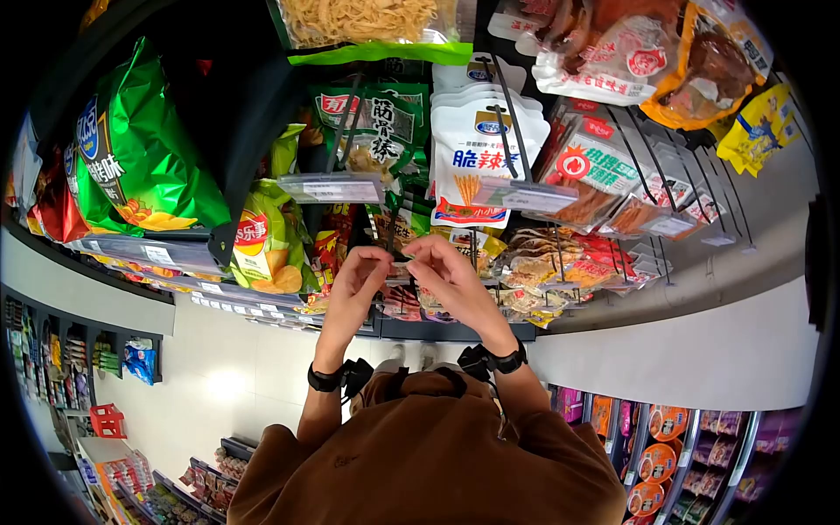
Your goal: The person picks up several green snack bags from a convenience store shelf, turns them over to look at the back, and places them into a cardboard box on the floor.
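Observation:
My left hand [354, 284] and my right hand [451, 278] are raised close together in front of the hanging snack packs. Thumb and fingers of each hand are bent together in a pinch. Anything between the fingertips is too small to make out. Just above the left fingertips hangs a green snack pouch [385, 122] with a clear window. White snack pouches [481, 153] hang on a hook above my right hand. Behind the hands, more small packs are partly hidden. A dark band is on each wrist.
On the left shelf stand a large green chip bag [149, 149] and a lime-green chip bag [267, 236]. Metal hooks with price tag holders [525, 194] jut out above the hands. Packaged meats [604, 52] hang at upper right. A red basket [108, 420] is at lower left.

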A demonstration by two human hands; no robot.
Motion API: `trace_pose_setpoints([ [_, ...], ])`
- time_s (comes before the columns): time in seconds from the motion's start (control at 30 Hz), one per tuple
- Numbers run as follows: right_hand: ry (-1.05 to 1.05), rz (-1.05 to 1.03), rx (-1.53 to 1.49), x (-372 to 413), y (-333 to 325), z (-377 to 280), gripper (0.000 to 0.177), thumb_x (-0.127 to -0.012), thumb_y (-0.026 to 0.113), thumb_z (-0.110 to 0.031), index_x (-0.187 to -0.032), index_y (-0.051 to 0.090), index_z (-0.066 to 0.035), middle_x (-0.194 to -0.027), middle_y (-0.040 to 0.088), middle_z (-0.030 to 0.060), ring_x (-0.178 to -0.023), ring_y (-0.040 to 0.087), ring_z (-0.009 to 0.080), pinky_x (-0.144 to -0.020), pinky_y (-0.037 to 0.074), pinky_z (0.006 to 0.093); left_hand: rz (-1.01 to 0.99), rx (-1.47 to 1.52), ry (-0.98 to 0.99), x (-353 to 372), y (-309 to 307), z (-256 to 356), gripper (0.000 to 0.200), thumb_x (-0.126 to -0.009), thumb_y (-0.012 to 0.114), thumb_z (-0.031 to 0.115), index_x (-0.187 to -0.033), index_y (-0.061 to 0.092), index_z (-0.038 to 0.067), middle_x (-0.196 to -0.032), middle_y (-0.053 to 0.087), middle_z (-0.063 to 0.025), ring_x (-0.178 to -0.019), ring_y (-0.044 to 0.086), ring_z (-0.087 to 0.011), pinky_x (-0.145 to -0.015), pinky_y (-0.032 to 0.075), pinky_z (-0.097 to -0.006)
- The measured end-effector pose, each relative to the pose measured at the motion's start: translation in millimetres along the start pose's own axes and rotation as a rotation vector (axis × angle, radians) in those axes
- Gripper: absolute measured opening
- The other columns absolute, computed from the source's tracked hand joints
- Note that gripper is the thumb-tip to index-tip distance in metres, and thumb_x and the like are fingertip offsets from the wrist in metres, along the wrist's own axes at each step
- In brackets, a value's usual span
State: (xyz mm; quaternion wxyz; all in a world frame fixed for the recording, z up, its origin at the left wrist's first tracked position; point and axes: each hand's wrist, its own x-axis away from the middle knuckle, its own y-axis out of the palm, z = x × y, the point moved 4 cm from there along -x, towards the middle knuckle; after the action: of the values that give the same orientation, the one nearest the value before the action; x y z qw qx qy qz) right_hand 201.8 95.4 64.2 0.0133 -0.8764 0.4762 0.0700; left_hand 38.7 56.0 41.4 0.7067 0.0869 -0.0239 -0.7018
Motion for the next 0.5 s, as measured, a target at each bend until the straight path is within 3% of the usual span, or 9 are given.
trace_pose_setpoints([
  [0.17,-0.141,0.088,0.135,-29,3,-8,0.033,-0.095,0.062,-0.014,-0.124,0.05,-0.004,-0.096,0.054,0.0043,-0.089,0.056,0.0123,-0.071,0.047,0.0265,0.163,-0.085,0.106,-26,-10,8,0.025,-0.098,0.059,0.011,-0.121,0.05,0.004,-0.109,0.061,-0.0055,-0.093,0.06,-0.0094,-0.072,0.047,-0.0225],
  [0.23,-0.192,0.163,0.182,-36,4,-17,0.037,-0.095,0.063,-0.013,-0.126,0.047,-0.003,-0.103,0.054,0.0069,-0.094,0.056,0.014,-0.075,0.047,0.0281,0.152,-0.115,0.108,-36,-12,11,0.031,-0.097,0.059,0.011,-0.125,0.048,0.003,-0.114,0.059,-0.0084,-0.095,0.061,-0.0127,-0.077,0.049,-0.0244],
  [0.27,-0.193,0.177,0.215,-40,4,-24,0.04,-0.095,0.062,-0.014,-0.128,0.045,-0.001,-0.113,0.055,0.011,-0.101,0.057,0.0173,-0.079,0.048,0.0284,0.196,-0.142,0.15,-40,-12,14,0.035,-0.097,0.058,0.008,-0.13,0.046,0.002,-0.119,0.057,-0.0086,-0.105,0.057,-0.0143,-0.083,0.048,-0.0263],
  [0.3,-0.194,0.181,0.217,-46,3,-27,0.04,-0.095,0.062,-0.014,-0.128,0.045,-0.001,-0.113,0.055,0.011,-0.101,0.057,0.0173,-0.079,0.048,0.0284,0.24,-0.168,0.192,-45,-14,17,0.039,-0.098,0.057,0.006,-0.134,0.044,0.001,-0.125,0.055,-0.0088,-0.115,0.054,-0.016,-0.09,0.047,-0.0282],
  [0.33,-0.264,0.25,0.27,-52,2,-32,0.04,-0.095,0.062,-0.014,-0.128,0.045,-0.001,-0.117,0.055,0.0121,-0.105,0.057,0.0192,-0.081,0.049,0.0291,0.259,-0.186,0.218,-51,-17,16,0.045,-0.097,0.059,0.008,-0.138,0.043,0.001,-0.128,0.053,-0.0106,-0.115,0.053,-0.0182,-0.094,0.045,-0.0311],
  [0.4,-0.362,0.335,0.319,-65,-4,-36,0.044,-0.094,0.063,-0.014,-0.131,0.043,0.0,-0.128,0.052,0.0143,-0.118,0.054,0.0241,-0.089,0.048,0.0329,0.312,-0.342,0.317,-63,-18,26,0.045,-0.094,0.062,0.007,-0.135,0.044,-0.001,-0.13,0.051,-0.014,-0.118,0.052,-0.0223,-0.096,0.045,-0.0329],
  [0.43,-0.36,0.341,0.322,-71,-4,-40,0.044,-0.094,0.063,-0.014,-0.131,0.043,0.0,-0.128,0.052,0.0143,-0.118,0.054,0.0241,-0.089,0.048,0.0329,0.368,-0.503,0.422,-68,-18,37,0.046,-0.091,0.064,0.007,-0.132,0.044,-0.003,-0.132,0.048,-0.0174,-0.121,0.051,-0.0264,-0.098,0.044,-0.0347],
  [0.5,-0.401,0.428,0.338,-79,-6,-51,0.046,-0.093,0.064,-0.011,-0.134,0.043,-0.005,-0.134,0.05,0.0099,-0.125,0.05,0.0218,-0.097,0.045,0.0346,0.343,-0.528,0.451,-75,-9,55,0.049,-0.089,0.067,0.006,-0.132,0.046,-0.004,-0.138,0.041,-0.0187,-0.128,0.045,-0.0299,-0.104,0.039,-0.0377],
])
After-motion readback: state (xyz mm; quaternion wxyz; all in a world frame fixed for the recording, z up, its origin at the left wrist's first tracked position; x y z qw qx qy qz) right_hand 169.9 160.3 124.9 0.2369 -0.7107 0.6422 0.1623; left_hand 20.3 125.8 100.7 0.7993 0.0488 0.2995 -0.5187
